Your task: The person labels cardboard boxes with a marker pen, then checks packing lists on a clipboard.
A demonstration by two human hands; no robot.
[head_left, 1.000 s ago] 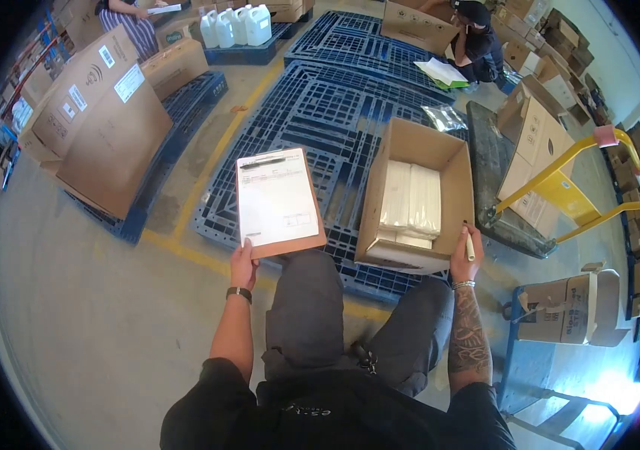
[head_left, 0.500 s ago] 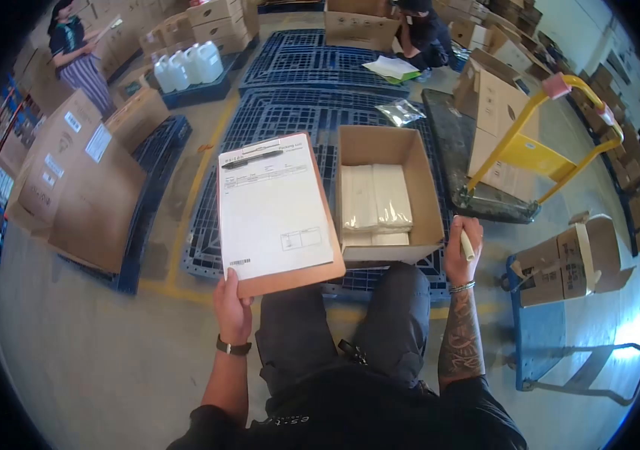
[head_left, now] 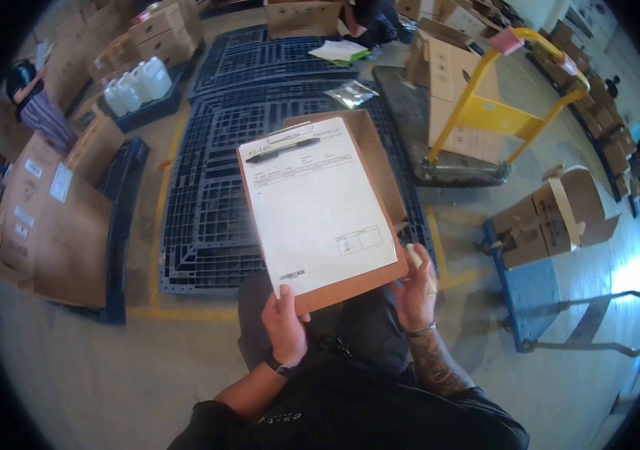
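Black top, grey trousers, bare forearms

The top has short sleeves and small pale lettering on the chest. The left hand point(head_left: 285, 328) has a dark watch at its wrist; the right hand point(head_left: 416, 289) has a thin silver bracelet, and a dense tattoo covers that forearm.

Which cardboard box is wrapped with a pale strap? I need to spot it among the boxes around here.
The box on the blue cart to the right; a pale strap runs over it. The boxes on the yellow trolley show none.
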